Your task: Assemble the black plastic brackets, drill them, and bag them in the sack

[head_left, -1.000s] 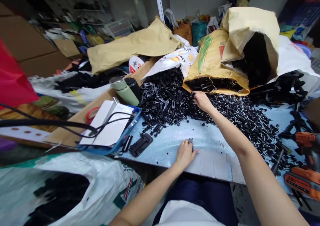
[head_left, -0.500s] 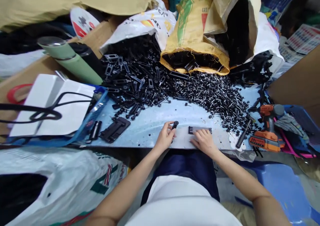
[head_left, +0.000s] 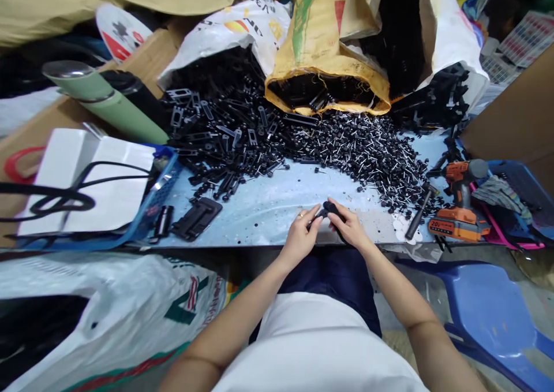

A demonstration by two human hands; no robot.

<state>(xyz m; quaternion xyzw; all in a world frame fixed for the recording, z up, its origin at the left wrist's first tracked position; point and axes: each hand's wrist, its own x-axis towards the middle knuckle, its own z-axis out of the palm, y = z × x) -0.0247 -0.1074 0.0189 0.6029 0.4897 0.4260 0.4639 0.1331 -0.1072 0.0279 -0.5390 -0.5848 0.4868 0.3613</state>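
Close together over the table's front edge, my hands hold small black plastic parts. My left hand (head_left: pixel 302 233) pinches one piece between thumb and fingertips. My right hand (head_left: pixel 351 226) grips a black plastic part (head_left: pixel 331 208) with a rounded end, which meets the left hand's piece; the fingers hide much of both. Beyond the hands spreads a heap of black-headed pins (head_left: pixel 363 149) with pale metal shanks. To its left lies a pile of flat black slotted plastic pieces (head_left: pixel 229 132).
An orange cordless drill (head_left: pixel 461 198) and a hammer (head_left: pixel 420 213) lie at right. A black block (head_left: pixel 198 219), a blue basket (head_left: pixel 162 193) with papers and a green flask (head_left: pixel 108 103) are at left. An open yellow sack (head_left: pixel 320 51) stands behind; a blue plastic chair (head_left: pixel 497 317) is below right.
My right hand first came back from the heap to a black comb-like part at the table edge. Now both hands have come together with their black pieces. The view has tilted down.
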